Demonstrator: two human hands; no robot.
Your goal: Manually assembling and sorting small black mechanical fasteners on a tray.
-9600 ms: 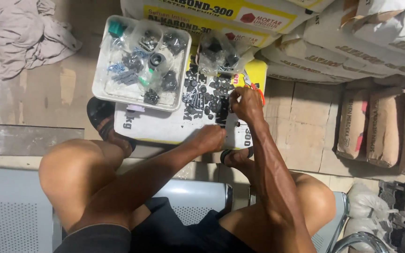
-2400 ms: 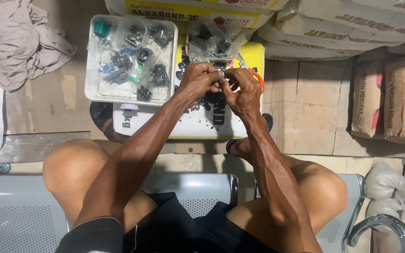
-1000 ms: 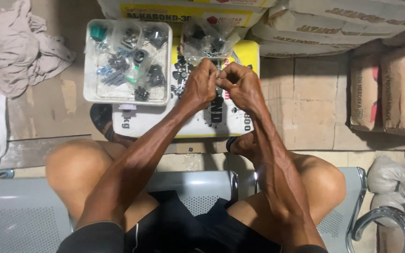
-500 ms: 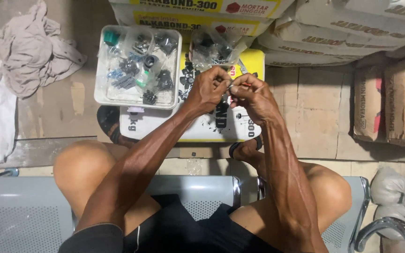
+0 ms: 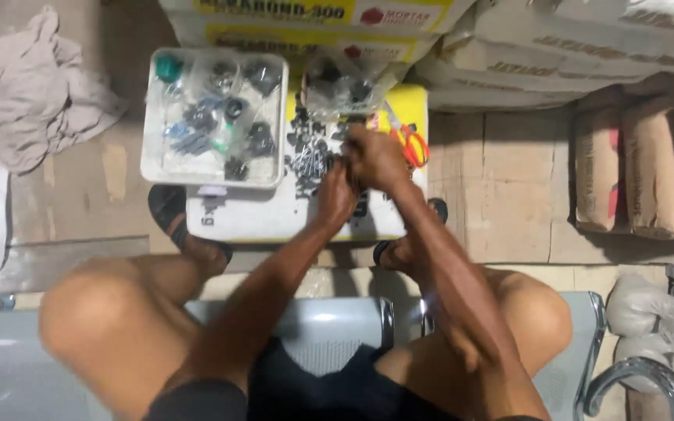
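Your left hand [image 5: 335,195] and right hand [image 5: 376,158] pinch small dark parts [image 5: 306,152] together over the pile; a slipped grip could scatter them off the white board [image 5: 251,218].

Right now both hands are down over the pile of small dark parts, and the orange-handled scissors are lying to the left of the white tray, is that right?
Not quite. The head view shows the orange-handled scissors lying to the right of the hands, on the yellow surface, not left of the white tray. The rest holds: the left hand and right hand are both over the pile of small dark parts.
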